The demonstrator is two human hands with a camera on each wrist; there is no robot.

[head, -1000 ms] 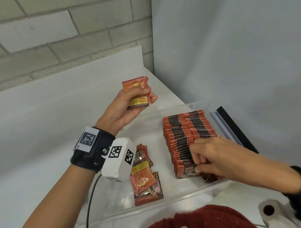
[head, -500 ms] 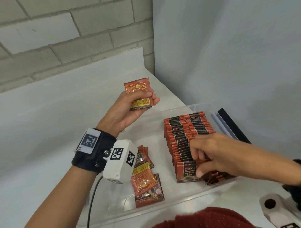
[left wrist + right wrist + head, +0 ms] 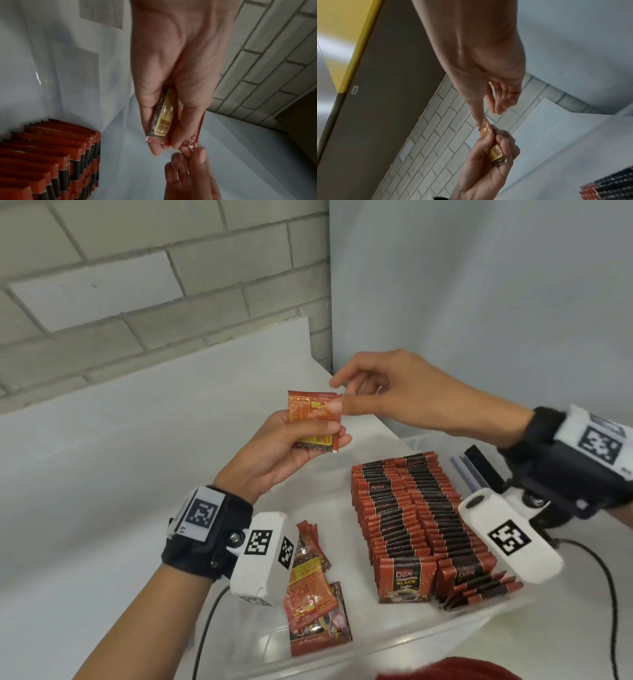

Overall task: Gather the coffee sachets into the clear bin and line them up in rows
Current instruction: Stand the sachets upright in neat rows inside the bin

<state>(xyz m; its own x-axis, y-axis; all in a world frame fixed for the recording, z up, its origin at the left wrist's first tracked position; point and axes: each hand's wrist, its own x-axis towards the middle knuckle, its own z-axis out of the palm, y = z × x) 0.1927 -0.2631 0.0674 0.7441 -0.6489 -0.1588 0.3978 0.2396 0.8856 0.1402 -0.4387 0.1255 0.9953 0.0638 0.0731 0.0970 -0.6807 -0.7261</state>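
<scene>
Red-orange sachets (image 3: pixel 313 419), a small stack, sit clasped in our left hand (image 3: pixel 274 453) above the table; our right hand (image 3: pixel 394 395) pinches the top corner. Rows (image 3: pixel 411 522) fill the bin (image 3: pixel 421 642), leaving its left half open.

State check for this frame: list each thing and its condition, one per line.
Left hand: grips a small stack of sachets, held upright.
Right hand: pinches the stack's top corner.
Clear bin: open, partly filled.
Sachet rows: two, standing on edge.
Loose sachets: lying flat in the bin, unsorted.
</scene>
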